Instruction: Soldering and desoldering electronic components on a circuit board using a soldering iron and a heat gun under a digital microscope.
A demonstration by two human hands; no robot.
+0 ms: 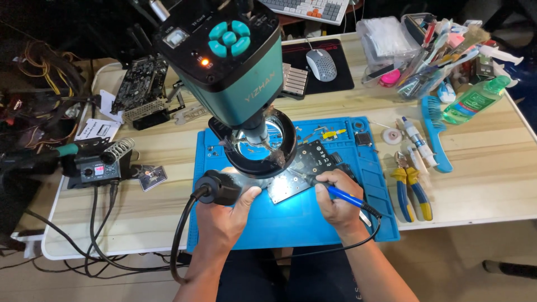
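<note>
My left hand point(226, 215) grips a black hot-air handle point(218, 187) whose black cable loops down off the table edge. My right hand point(335, 201) holds a blue-handled soldering iron point(347, 197), its tip on a dark circuit board point(302, 168). The board lies on a blue work mat point(291, 223) under a teal microscope head point(229, 61) with a lit ring light point(260, 145). The board's left part is hidden behind the ring light.
A soldering station point(95, 168) with a coil stand sits at the left. Yellow-and-blue pliers point(411, 190), a syringe tube point(417, 140) and a teal brush point(436, 131) lie right of the mat. Farther back are a mouse point(321, 64), a graphics card point(140, 84) and a bin of tools point(430, 50).
</note>
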